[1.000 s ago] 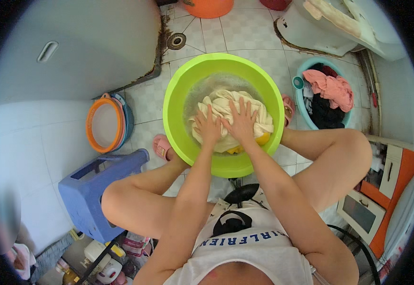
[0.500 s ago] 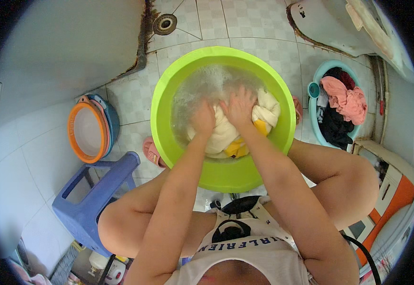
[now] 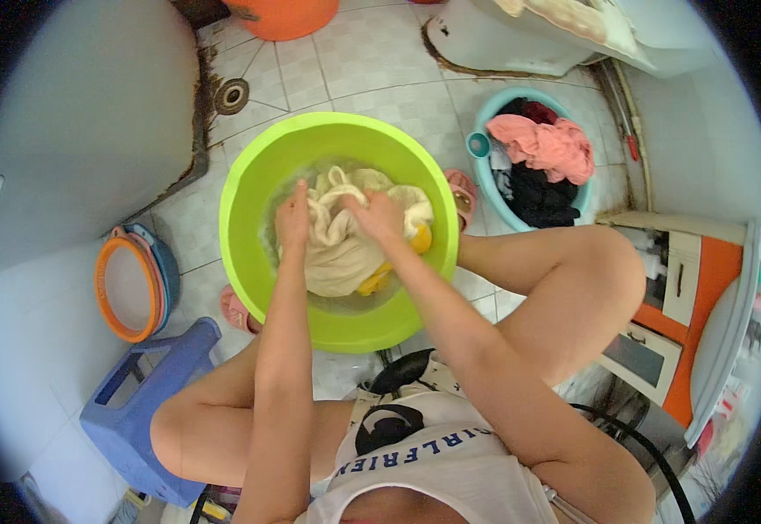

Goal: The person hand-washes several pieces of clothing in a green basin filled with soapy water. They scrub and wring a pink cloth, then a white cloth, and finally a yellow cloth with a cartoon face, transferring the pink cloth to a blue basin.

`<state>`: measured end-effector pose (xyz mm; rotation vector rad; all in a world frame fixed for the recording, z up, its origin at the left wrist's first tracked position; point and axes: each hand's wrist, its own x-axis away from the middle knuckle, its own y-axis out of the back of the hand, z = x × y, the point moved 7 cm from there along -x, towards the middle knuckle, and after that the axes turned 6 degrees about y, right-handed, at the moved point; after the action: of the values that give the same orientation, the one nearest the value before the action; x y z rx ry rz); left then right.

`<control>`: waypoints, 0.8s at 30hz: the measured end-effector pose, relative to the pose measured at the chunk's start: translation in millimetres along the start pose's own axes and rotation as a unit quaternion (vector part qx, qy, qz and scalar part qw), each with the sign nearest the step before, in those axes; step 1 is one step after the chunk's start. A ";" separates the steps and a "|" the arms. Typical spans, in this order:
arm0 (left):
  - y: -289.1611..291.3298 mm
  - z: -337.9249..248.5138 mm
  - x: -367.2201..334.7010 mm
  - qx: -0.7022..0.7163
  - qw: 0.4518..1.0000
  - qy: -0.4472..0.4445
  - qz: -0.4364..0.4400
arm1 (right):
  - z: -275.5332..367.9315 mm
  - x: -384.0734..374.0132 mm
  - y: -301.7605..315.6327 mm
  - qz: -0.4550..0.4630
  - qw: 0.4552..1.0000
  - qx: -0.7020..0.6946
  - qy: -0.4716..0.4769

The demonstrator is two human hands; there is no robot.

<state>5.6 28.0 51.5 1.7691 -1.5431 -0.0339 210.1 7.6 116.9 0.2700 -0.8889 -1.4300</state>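
Note:
A large lime-green basin [image 3: 254, 157] of cloudy water stands on the floor between my knees. Bunched in the water lies a wet cream garment [image 3: 341, 262] with yellow parts [image 3: 420, 237] toward its right and lower edge. My left hand [image 3: 293, 218] is closed on the garment's left side, its thumb pointing up. Farther right, my right hand [image 3: 375, 215] grips the upper folds, its fingertips buried in the cloth. A twisted ridge of fabric runs between the two hands.
At the right, a light-blue tub [image 3: 488, 188] holds pink and dark clothes, with a small teal cup [image 3: 478, 145] at its rim. A blue stool [image 3: 149, 397] and stacked basins [image 3: 101, 297] stand left. Beyond are a floor drain [image 3: 231, 96], an orange bucket [image 3: 289, 17] and a toilet base [image 3: 502, 39].
My hands have gone from pressing down with spread fingers in the water to gripping the garment, which is now gathered up higher between them. The view has shifted, revealing the orange bucket.

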 end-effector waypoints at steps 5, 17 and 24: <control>-15.1 14.3 18.8 -0.206 0.976 -0.070 -0.019 | 16.3 37.8 -4.9 0.098 0.993 -0.034 -0.050; -38.3 3.2 116.5 -0.245 0.941 -0.147 -0.183 | -18.1 47.5 -37.7 -0.084 0.948 0.196 0.236; -34.9 -15.6 54.6 -0.238 0.961 -0.085 -0.114 | -24.2 -13.1 -59.4 -0.016 0.965 0.220 0.141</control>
<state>56.7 -11.6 67.7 1.5671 -1.2972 -0.6334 183.8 1.1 57.4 0.8052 -0.9587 -1.1728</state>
